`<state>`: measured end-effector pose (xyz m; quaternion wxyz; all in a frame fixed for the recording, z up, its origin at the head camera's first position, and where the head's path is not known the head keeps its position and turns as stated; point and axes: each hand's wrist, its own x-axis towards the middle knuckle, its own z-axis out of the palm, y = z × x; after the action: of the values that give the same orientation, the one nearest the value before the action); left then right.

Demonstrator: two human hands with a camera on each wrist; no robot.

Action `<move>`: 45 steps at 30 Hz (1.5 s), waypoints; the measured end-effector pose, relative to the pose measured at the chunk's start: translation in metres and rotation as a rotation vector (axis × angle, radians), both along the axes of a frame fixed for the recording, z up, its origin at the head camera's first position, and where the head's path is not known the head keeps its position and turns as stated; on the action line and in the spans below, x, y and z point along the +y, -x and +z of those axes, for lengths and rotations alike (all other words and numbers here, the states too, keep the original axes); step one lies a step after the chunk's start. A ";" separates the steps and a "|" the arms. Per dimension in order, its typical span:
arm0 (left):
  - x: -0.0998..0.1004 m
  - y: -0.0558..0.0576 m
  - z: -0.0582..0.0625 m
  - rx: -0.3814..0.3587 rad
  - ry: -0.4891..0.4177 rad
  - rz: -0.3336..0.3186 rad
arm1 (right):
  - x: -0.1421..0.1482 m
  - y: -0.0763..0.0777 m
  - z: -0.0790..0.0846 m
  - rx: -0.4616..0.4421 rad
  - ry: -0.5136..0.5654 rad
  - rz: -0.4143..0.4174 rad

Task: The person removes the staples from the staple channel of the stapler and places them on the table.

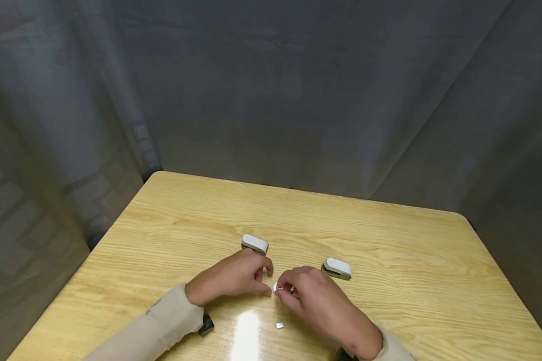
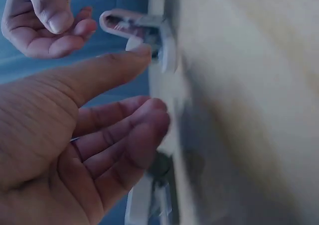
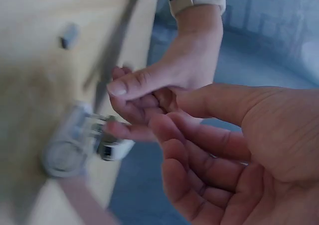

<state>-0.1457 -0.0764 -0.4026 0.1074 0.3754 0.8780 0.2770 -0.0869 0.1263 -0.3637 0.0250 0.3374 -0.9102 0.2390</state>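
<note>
White object [image 1: 275, 287], near right hand [image 1: 313, 295]; left hand [image 1: 244, 275] opposite

Bench: yellow wood top [image 1: 198, 210] with streaky grain and rounded far corners; its far edge slopes slightly down to the right in the head view.
Glare: a bright white patch [image 1: 246, 333] on the wood, low in the head view, left of centre.
Back curtain: dark grey cloth [image 1: 262, 90], standing behind the far edge and filling the upper part.
Crease: a slanting line [image 1: 440, 99] down the cloth on the right.
Left curtain: loosely folded cloth [image 1: 63, 115] with a faint block-like pattern [image 1: 97, 195] lower down.
Wrist views: cloth bluish, wood blurred.
</note>
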 end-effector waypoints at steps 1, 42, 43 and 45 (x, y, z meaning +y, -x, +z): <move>-0.004 0.000 0.004 0.012 -0.007 0.009 | -0.002 0.002 0.004 -0.010 -0.013 -0.008; -0.050 0.064 -0.009 0.025 -0.039 0.177 | -0.063 0.094 -0.019 -0.128 -0.230 -0.146; -0.050 0.064 -0.010 0.020 -0.044 0.180 | -0.063 0.094 -0.020 -0.128 -0.237 -0.146; -0.051 0.063 -0.012 0.010 -0.047 0.188 | -0.064 0.094 -0.021 -0.134 -0.246 -0.146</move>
<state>-0.2087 -0.1271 -0.4142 0.0679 0.2953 0.9030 0.3045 -0.1804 0.0625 -0.3847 -0.0602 0.2541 -0.9543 0.1452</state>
